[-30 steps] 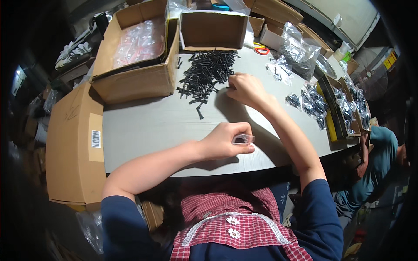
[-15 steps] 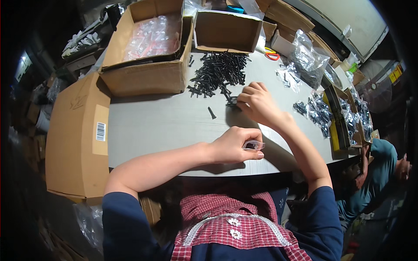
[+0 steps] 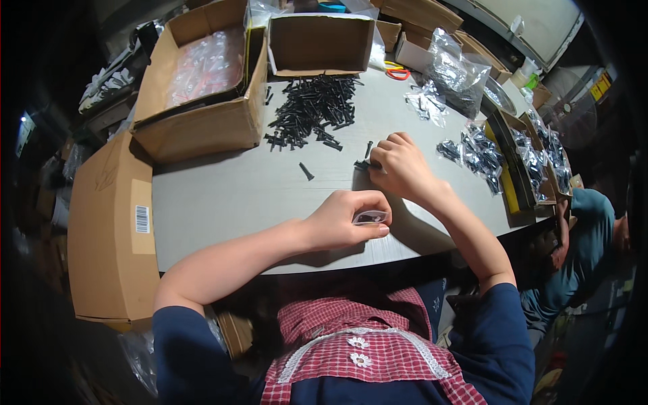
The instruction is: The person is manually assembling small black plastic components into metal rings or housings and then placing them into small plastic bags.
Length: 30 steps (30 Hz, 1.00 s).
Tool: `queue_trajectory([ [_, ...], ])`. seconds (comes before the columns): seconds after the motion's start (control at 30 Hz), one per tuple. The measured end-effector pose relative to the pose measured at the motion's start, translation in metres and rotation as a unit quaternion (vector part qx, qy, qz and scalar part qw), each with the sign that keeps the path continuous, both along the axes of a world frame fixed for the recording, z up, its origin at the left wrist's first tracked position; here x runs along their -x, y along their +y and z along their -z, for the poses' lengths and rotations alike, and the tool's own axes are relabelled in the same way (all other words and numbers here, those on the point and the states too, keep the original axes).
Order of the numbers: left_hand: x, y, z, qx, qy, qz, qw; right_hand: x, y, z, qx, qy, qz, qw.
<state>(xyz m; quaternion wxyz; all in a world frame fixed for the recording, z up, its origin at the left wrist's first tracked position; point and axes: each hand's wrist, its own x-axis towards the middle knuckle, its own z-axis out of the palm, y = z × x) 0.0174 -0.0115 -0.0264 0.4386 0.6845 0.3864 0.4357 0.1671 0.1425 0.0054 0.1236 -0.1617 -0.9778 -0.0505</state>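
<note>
My left hand (image 3: 337, 221) is curled round a small clear plastic bag (image 3: 371, 217), its mouth held open; something dark shows inside. Beyond it, my right hand (image 3: 401, 164) has its fingers closed on a few black screws (image 3: 362, 165) low over the table. One upright-looking black screw (image 3: 368, 149) stands out just past those fingertips. A heap of black screws (image 3: 314, 104) lies farther off to the left. Between the heap and my left hand, a single black screw (image 3: 306, 171) lies apart on the tabletop.
An open carton (image 3: 202, 128) of clear bags stands at the far left, beside a tipped box (image 3: 320, 44) behind the heap. Filled bags (image 3: 476, 155) lie at right near narrow boxes (image 3: 520, 162). Orange-handled scissors (image 3: 397, 71) lie at the back. Another person (image 3: 574, 250) is at far right.
My right hand has drawn away from the heap, to the right, with screws in its fingers. My left hand keeps hold of the bag. The whole view has shifted slightly.
</note>
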Motion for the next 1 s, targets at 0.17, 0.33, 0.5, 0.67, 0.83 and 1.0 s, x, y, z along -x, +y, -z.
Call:
queue_trajectory([
  [0.17,-0.003,-0.003,-0.006,0.005,-0.019,0.011,1.0,-0.014,0.007,0.002,-0.055,0.01,-0.036,0.998],
  [0.33,-0.003,-0.006,-0.016,0.11,-0.083,0.012,0.99,-0.012,0.0,-0.001,-0.154,-0.014,-0.061,0.986],
  [0.5,-0.002,-0.002,-0.015,0.067,-0.09,-0.062,0.992,-0.005,-0.002,-0.001,-0.202,-0.089,-0.013,0.975],
  [0.67,0.009,0.009,-0.001,0.008,-0.047,-0.126,0.991,-0.008,0.003,0.012,-0.189,-0.055,0.034,0.98],
  [0.83,0.012,0.009,-0.006,-0.017,0.061,-0.21,0.976,-0.014,0.008,-0.003,-0.068,-0.036,0.05,0.996],
  [1.0,0.013,0.01,0.003,-0.009,0.055,-0.222,0.974,-0.015,-0.022,-0.026,0.418,0.274,-0.073,0.863],
])
